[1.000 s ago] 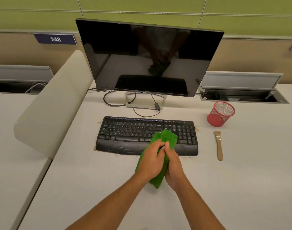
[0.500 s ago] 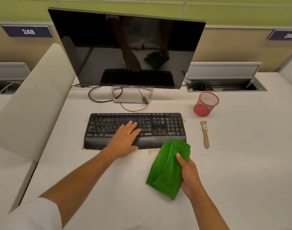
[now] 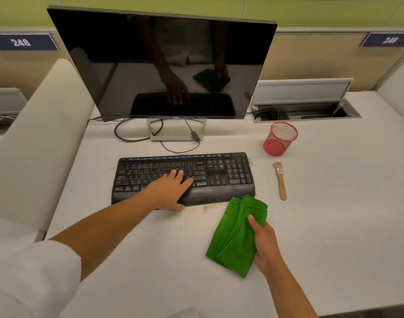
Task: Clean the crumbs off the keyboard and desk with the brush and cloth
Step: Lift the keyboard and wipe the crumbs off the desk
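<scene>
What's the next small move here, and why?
Probably sweep the cloth left over the crumbs on the desk at the keyboard's front edge. The right hand grips the cloth just beside them, the left hand rests flat on the keyboard, and the brush lies untouched.

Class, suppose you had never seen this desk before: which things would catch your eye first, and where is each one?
The bright green cloth stands out most, gripped by the right hand on the desk just in front of the keyboard's right end. Next comes the left hand, lying flat on the black keyboard, with crumbs scattered at its front edge. The red mesh cup stands at the right, behind the brush.
</scene>
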Demonstrator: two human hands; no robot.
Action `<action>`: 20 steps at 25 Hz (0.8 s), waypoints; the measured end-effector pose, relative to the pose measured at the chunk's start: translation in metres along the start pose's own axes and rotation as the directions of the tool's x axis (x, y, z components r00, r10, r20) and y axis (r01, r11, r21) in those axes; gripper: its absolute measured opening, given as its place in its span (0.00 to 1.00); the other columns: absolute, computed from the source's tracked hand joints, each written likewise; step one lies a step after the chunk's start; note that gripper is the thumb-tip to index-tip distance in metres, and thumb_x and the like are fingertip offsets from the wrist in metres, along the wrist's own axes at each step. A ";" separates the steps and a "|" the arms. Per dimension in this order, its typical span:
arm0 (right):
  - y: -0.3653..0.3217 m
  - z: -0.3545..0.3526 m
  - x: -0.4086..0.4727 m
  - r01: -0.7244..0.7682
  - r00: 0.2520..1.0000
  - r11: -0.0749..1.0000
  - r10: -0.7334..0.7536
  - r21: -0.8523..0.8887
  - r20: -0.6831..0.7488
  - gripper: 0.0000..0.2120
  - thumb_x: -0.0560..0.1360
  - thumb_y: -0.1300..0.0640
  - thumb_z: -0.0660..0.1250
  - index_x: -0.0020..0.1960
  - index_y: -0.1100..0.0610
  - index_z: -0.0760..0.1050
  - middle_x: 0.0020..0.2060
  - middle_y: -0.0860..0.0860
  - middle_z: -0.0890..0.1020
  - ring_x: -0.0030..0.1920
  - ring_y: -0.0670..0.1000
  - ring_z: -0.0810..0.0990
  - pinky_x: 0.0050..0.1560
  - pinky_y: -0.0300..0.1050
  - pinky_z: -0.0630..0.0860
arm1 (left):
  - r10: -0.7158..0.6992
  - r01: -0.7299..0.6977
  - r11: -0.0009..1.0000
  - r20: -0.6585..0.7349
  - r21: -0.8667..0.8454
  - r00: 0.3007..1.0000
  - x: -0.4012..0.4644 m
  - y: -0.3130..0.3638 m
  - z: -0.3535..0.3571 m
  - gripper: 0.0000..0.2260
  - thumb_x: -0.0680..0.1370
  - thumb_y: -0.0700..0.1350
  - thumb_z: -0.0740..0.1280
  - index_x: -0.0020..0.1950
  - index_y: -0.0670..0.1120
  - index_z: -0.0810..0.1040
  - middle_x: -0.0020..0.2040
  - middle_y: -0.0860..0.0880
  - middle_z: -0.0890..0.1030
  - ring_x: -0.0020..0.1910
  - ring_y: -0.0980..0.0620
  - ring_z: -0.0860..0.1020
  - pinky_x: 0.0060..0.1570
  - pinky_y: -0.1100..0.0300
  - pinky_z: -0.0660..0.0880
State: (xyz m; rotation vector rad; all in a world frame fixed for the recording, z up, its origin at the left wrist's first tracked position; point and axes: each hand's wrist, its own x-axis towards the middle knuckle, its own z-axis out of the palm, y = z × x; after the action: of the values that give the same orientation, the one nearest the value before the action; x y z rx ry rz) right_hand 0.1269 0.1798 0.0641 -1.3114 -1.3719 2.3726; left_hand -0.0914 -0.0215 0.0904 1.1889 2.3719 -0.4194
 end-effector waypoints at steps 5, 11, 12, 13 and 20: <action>0.000 -0.001 -0.001 0.000 1.000 1.000 0.000 0.003 -0.018 0.10 0.82 0.57 0.63 0.61 0.57 0.79 0.51 0.56 0.86 0.50 0.57 0.86 0.46 0.52 0.82 | -0.004 0.004 0.997 0.003 0.082 1.000 -0.002 0.012 0.012 0.35 0.80 0.56 0.55 0.80 0.52 0.38 0.78 0.32 0.41 0.77 0.29 0.42 0.75 0.36 0.48; -0.004 -0.011 0.000 0.027 0.995 0.998 -0.021 0.059 -0.097 0.10 0.82 0.57 0.63 0.60 0.56 0.79 0.52 0.56 0.86 0.53 0.59 0.85 0.50 0.55 0.81 | 0.019 -0.022 0.992 0.017 0.127 1.000 -0.007 0.019 0.015 0.28 0.84 0.49 0.48 0.79 0.54 0.36 0.78 0.32 0.38 0.75 0.26 0.40 0.73 0.31 0.46; -0.007 -0.013 0.000 0.032 0.993 0.997 -0.024 0.067 -0.112 0.09 0.82 0.57 0.63 0.60 0.56 0.79 0.51 0.56 0.86 0.53 0.59 0.84 0.51 0.57 0.81 | 0.032 -0.034 0.990 0.018 0.136 0.999 -0.008 0.018 0.012 0.28 0.84 0.49 0.48 0.79 0.54 0.35 0.78 0.32 0.38 0.75 0.26 0.41 0.73 0.31 0.46; -0.009 -0.014 0.000 0.037 0.991 0.997 -0.027 0.072 -0.127 0.09 0.82 0.57 0.63 0.59 0.55 0.79 0.51 0.56 0.86 0.53 0.59 0.84 0.51 0.58 0.80 | 0.041 -0.043 0.989 0.016 0.138 0.999 -0.010 0.016 0.008 0.27 0.84 0.49 0.47 0.79 0.54 0.35 0.78 0.32 0.39 0.75 0.26 0.42 0.73 0.31 0.47; -0.031 -0.019 0.013 0.100 0.979 0.993 -0.086 0.065 -0.185 0.09 0.82 0.57 0.64 0.59 0.55 0.79 0.53 0.57 0.85 0.54 0.59 0.84 0.57 0.60 0.79 | 0.118 -0.107 0.991 -0.129 0.083 0.985 -0.018 -0.015 -0.031 0.23 0.84 0.51 0.48 0.78 0.51 0.47 0.77 0.36 0.57 0.71 0.34 0.63 0.68 0.39 0.66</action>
State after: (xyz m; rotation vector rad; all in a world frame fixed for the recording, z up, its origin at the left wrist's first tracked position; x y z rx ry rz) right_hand 0.1231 0.2164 0.0748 -1.3738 -1.2522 2.1609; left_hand -0.1021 -0.0287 0.1273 1.4188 2.4040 -0.4066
